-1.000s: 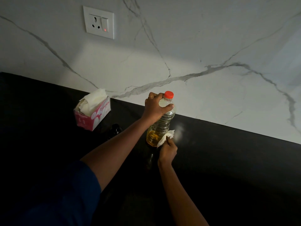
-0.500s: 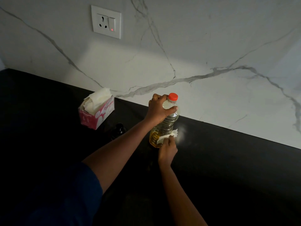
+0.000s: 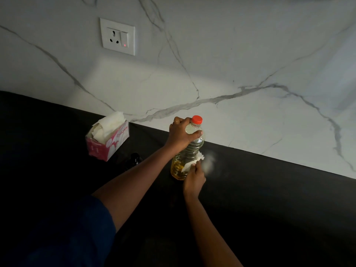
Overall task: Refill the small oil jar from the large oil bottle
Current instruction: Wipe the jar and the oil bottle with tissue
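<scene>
Two hands meet on the bottle (image 3: 191,149), which stands upright on the dark surface (image 3: 269,189), near the marble wall (image 3: 231,64). The left hand (image 3: 180,134) grips its shoulder just under the red cap (image 3: 196,119), fingers curled round the far side and thumb across the near side. The cap is on. Yellow oil fills only the lowest part of the bottle. The right hand (image 3: 194,177) sits lower and nearer, pinching a white tissue (image 3: 192,162) against the bottle's lower right side. The jar (image 3: 134,158), small and dark, stands on the surface left of the bottle, beyond the left forearm and apart from both hands; its detail is lost in shadow. Farther left is a pink tissue box (image 3: 107,145), and a socket (image 3: 117,36) is set in the wall above it.
</scene>
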### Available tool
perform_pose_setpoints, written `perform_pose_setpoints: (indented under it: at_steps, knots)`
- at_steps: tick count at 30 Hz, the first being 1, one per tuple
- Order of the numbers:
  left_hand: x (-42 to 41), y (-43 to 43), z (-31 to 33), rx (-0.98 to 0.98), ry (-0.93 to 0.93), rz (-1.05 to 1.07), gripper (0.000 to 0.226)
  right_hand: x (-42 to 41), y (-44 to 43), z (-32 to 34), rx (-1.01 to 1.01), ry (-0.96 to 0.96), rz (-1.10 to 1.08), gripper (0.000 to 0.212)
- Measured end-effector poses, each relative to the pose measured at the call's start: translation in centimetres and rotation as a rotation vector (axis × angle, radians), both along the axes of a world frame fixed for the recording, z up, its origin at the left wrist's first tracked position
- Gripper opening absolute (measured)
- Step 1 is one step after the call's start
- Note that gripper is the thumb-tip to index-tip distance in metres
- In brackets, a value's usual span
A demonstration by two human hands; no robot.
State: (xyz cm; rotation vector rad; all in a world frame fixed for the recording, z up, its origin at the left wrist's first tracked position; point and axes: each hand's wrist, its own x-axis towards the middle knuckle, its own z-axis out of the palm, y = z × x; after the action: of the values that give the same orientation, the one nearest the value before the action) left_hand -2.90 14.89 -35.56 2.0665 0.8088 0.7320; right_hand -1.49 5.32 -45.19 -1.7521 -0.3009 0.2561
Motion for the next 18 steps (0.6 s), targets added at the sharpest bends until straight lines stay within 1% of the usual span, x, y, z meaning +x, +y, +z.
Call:
perform_pose_setpoints:
  at_steps: [3, 6, 9, 11, 14, 18]
  knots:
    - [0.1, 0.1, 0.1, -0.003, 0.010, 0.003, 0.052, 1.2, 0.5, 0.8, -0.008, -0.022, -0.006, 0.036]
    - [0.3, 0.1, 0.1, -0.010, 0.006, 0.006, 0.052, 1.1, 1.4, 1.6, 0.043, -0.082, 0.008, 0.040]
    - [0.4, 0.2, 0.0, -0.015, -0.006, 0.008, 0.050, 0.1, 1.8, 1.2, 0.082, -0.163, 0.011, 0.039]
    - [0.5, 0.2, -0.1, -0.013, -0.004, 0.011, 0.051, -0.4, 1.6, 0.5, 0.074, -0.187, 0.013, 0.041]
    - [0.6, 0.2, -0.1, -0.021, 0.004, 0.013, 0.052, -0.3, 1.2, 0.0, 0.059, -0.169, 0.017, 0.044]
    - [0.7, 0.1, -0.1, -0.017, 0.001, 0.019, 0.051, 0.7, 1.6, 1.8, 0.069, -0.120, 0.031, 0.044]
